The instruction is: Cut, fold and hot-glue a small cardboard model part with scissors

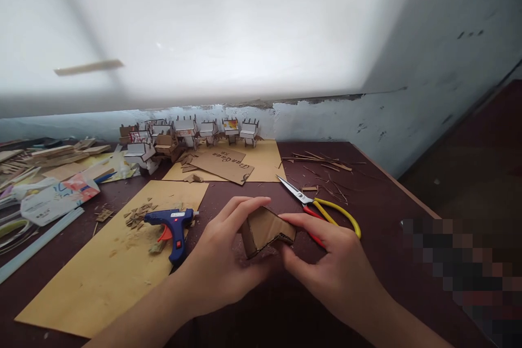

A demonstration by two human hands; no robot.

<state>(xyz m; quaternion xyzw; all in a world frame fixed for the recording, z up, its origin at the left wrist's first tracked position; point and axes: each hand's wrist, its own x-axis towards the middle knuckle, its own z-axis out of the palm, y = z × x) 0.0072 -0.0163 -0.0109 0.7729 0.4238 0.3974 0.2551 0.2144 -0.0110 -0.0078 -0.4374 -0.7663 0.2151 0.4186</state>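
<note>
Piece: one folded cardboard piece [265,231], held just above the table [367,190] near its front edge, between the two hands.
Left hand [222,261]: closed on the piece's left end, fingers arched over the top, thumb below.
Right hand [330,263]: pinching the piece's right end between thumb and fingers.
Step, by my judgement: a fold or joint is being pressed; even pressure from both ends, with the edges lined up, should set it square.
Glue gun [171,225]: one, blue, lying among scraps on the near sheet [110,272], just beside the left hand.
Scissors [318,206]: one pair, blades apart, behind the right hand.
Sheets: two, tan; the far sheet [261,166] carries one lettered panel [222,165].
Models [209,130]: at least seven by the wall; those on the left overlap, so the count is unsure.
</note>
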